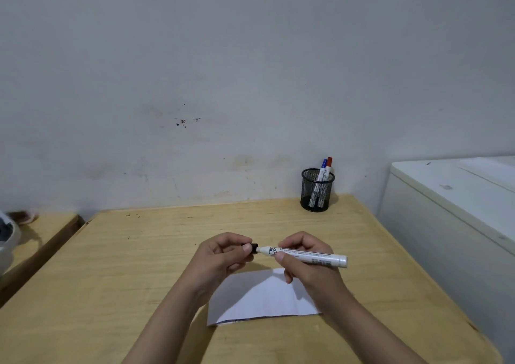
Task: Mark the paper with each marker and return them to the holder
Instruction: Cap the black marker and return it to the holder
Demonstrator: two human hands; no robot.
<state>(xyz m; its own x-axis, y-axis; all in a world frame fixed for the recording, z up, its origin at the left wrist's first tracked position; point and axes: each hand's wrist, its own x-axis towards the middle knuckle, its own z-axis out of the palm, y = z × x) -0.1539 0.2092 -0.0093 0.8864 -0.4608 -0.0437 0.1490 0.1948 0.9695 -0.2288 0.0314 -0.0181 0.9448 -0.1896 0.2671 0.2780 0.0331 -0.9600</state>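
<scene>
Wooden table [139,266] fills the near field, set against a pale wall. White cabinet [446,210] stands at right. White paper [259,299] lies flat on the table, near centre, partly under both hands. Black mesh holder [317,191] sits at the far right table edge, upright, holding a blue-capped marker [323,168] and a red-capped marker [328,165]. Right hand [309,263] pinches the white marker [306,256] barrel, held level above the paper. Left hand [223,255] fingers close on its black cap [253,247]; cap seated or off: cannot tell.
</scene>
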